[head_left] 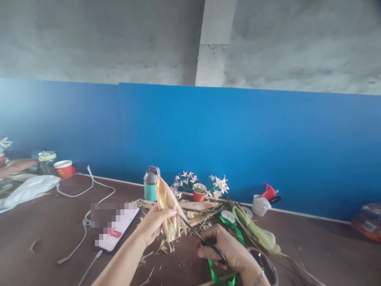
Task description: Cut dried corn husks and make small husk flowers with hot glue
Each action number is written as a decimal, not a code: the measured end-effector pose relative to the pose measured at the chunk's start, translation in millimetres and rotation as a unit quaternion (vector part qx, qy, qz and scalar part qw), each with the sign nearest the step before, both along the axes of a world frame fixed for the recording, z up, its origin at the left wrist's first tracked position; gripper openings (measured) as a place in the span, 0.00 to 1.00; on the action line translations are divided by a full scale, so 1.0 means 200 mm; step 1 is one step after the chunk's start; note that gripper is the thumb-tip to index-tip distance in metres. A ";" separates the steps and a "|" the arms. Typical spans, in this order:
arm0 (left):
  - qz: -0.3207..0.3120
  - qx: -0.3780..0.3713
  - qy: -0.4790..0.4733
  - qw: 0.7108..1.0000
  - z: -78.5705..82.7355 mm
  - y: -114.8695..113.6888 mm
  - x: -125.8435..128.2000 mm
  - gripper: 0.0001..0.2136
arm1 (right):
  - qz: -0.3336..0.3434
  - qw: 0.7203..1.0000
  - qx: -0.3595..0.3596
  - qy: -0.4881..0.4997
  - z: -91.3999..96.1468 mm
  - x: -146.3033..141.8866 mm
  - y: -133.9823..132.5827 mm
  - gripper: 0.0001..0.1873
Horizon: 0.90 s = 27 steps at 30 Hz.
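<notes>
A dry, pale golden corn husk (168, 204) is pinched upright in my left hand (153, 224), the thumb lying across its front. My right hand (224, 248) is closed round a pair of dark scissors (205, 241), whose blades reach up and left to the husk's right edge. Whether the blades are parted I cannot make out. Husk scraps (163, 247) lie on the brown table (119, 268) under and behind both hands. Green ribbon (214, 274) trails from a spool (228, 216) behind and below my right hand.
Left of my arm lies a phone (122, 228) on a white cable (85, 238). At the back stand a teal bottle (150, 188) and a red cup (199, 194) with husk flowers (219, 183). A tied bundle of stalks (256, 230) lies right. Another person's hand (19, 167) shows far left.
</notes>
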State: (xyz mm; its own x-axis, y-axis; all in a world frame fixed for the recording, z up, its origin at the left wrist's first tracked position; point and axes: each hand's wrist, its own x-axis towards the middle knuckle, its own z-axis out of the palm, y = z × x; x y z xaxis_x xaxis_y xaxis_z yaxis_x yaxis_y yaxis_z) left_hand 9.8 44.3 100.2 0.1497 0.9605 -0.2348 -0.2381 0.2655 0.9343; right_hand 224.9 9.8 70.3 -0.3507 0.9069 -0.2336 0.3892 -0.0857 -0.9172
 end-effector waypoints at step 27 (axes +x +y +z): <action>0.122 0.070 -0.174 0.975 -0.16 0.00 0.14 0.14 | -0.066 0.995 0.017 0.072 -0.04 -0.10 0.02 0.13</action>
State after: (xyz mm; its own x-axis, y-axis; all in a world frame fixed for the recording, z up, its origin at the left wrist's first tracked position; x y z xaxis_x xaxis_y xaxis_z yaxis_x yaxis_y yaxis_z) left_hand 38.2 44.6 67.6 -0.0406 0.9963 -0.0752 -0.5871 0.0371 0.8087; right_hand 204.4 14.0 62.6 -0.2551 0.9539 -0.1583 0.2411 -0.0958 -0.9658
